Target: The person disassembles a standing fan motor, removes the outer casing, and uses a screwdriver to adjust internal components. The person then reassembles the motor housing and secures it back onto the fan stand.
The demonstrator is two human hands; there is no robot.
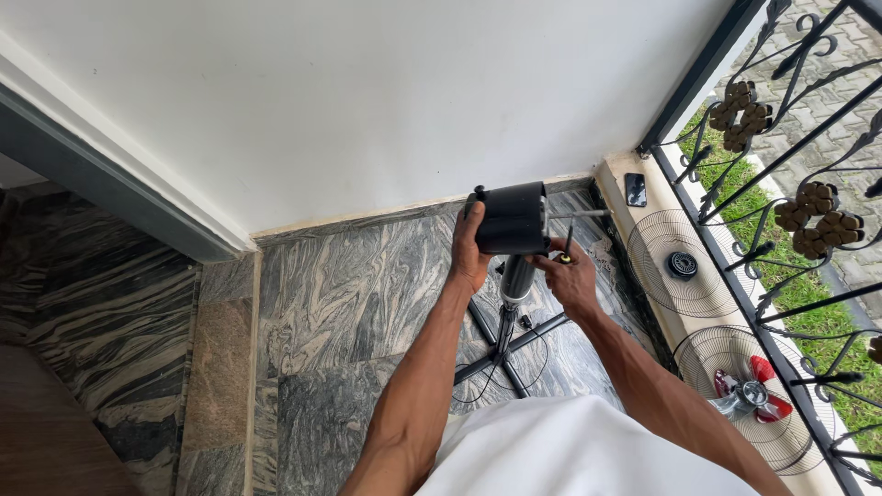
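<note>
Fan motor housing (511,219): black, boxy, seated atop a grey upright pole (514,280), held out over the marble floor near the foot of the white wall. A thin metal shaft (581,214) projects from its right side.

Left hand (470,250): clamped on the left side of the motor housing, fingers wrapped round its edge, thumb on the near face.

Right hand (571,276): closed round a screwdriver (567,242) with a dark shank and a yellow-and-black handle, held just right of the housing, below the shaft. Tip contact with the housing cannot be told.

Cross-shaped base (510,342): black bars on the floor under the pole, with a thin black cord (478,384) looping around them. A small dark part (525,321) lies on the floor beside the pole.

Floor (349,303): grey and cream veined marble tiles, with a brown tile strip to the left.

Wall (367,101): plain white, with a dark door frame (101,179) at left.

Ledge (634,202): pale, running along the right under a black wrought-iron railing (790,184). On it, from far to near: a dark phone (635,189), lying flat; a round wire fan guard (675,262) with a dark centre cap; a second wire guard (763,395) holding a red fan blade (761,377) with a metallic hub.

Beyond the railing: grass (781,248) and paving.

Foreground: white garment (588,450) of the person.
</note>
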